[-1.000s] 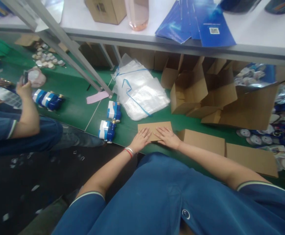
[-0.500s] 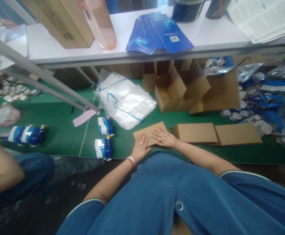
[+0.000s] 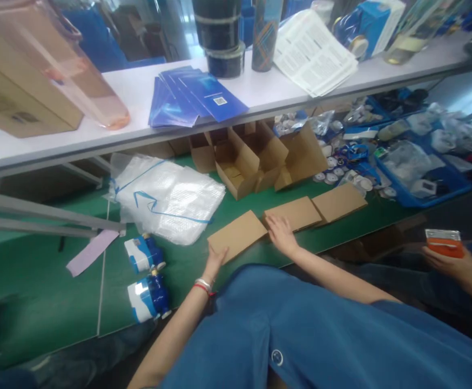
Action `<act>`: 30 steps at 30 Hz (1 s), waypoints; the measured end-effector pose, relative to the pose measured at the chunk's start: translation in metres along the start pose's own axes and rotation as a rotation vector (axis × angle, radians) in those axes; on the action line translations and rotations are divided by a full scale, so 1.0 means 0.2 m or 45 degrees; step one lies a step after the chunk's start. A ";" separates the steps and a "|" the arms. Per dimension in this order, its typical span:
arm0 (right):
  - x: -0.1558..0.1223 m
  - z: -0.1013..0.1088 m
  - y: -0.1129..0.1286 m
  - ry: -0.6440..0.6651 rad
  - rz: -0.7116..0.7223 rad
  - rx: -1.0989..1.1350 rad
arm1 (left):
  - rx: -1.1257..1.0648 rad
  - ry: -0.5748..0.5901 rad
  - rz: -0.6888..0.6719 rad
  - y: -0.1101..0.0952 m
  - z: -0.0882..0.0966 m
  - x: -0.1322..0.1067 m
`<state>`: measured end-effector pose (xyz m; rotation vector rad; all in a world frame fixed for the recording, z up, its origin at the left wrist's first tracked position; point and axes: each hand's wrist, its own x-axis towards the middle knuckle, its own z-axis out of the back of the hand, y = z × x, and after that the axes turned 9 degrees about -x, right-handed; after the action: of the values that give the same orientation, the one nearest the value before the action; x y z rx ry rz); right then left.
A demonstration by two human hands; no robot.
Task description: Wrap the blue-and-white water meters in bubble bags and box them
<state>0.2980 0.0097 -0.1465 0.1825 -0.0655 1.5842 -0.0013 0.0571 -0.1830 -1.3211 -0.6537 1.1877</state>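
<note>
Along the near edge of the green desk (image 3: 37,292), a flat-looking brown carton (image 3: 238,235) lay askew in front of the person, its right end just beside a second carton (image 3: 295,212), with a third carton (image 3: 339,202) farther right. The left grip (image 3: 215,262) was at the first carton's near left corner, thumb over the upper face; the other fingers were partly hidden, so whether they were clamped on the board or only resting there could not be told. The right grip (image 3: 281,235) had its fingers slightly apart at the junction of the first two cartons, touching the second one's left end and pinching nothing that showed. The first carton looked like plain cardboard, so it was probably light, stiff across its faces, dry rather than slippery, and hardly fragile, though liable to dent or crease under a hard squeeze. Whether it was hollow or folded flat was unclear. The best hold seemed to be at the two short ends, thumbs above and fingers beneath, since pressing on the middle might have bowed the panel. Behind it lay soft clear bags (image 3: 175,200), beside a row of standing boxes (image 3: 240,186)
</note>
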 end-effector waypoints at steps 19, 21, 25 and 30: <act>1.12 0.18 -0.03 0.376 -0.185 0.514 | 0.191 -0.171 0.047 -0.07 -0.23 0.31; 1.24 0.16 0.04 0.425 -0.183 0.387 | 0.483 -0.413 0.066 -0.02 -0.04 0.31; 1.23 0.14 0.03 0.403 -0.148 0.085 | 0.828 -0.563 0.076 0.11 0.36 0.25; 1.04 0.12 -0.24 0.513 -0.228 -0.224 | 0.904 -0.441 0.139 0.18 0.62 0.26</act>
<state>0.3445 0.2125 -0.0933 -0.2626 0.1224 1.4020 -0.1072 0.1447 -0.2055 -0.5625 -0.3412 1.5668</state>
